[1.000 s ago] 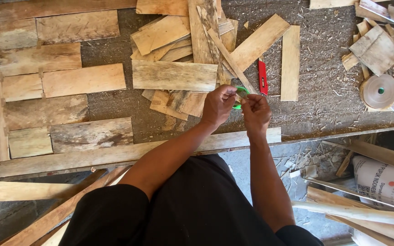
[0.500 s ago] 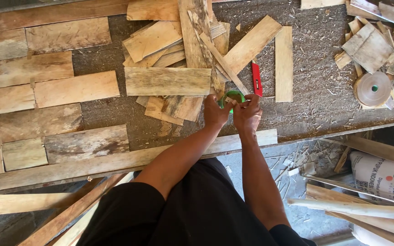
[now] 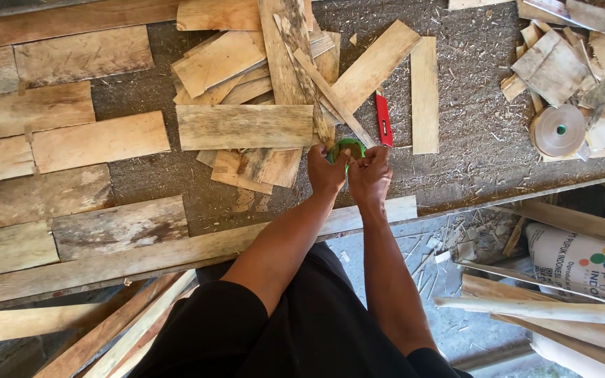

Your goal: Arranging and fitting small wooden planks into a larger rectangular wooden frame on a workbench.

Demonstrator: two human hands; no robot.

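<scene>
Both hands – left hand (image 3: 327, 171) & right hand (image 3: 369, 175) – pinch a small green roll (image 3: 346, 148), grip closed on it. Roll sits just below-left of the red cutter (image 3: 384, 120) on the desk (image 3: 484, 140), touching the wood slats (image 3: 246, 126).

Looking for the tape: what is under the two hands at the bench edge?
A green roll shows between the left hand and the right hand. Its lower part is covered by the fingers, so only its top arc is visible.

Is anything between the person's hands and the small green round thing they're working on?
Nothing visible. The left hand and right hand both close directly on the green round object; their fingers cover its lower part. The red cutter lies beside it, apart.
</scene>
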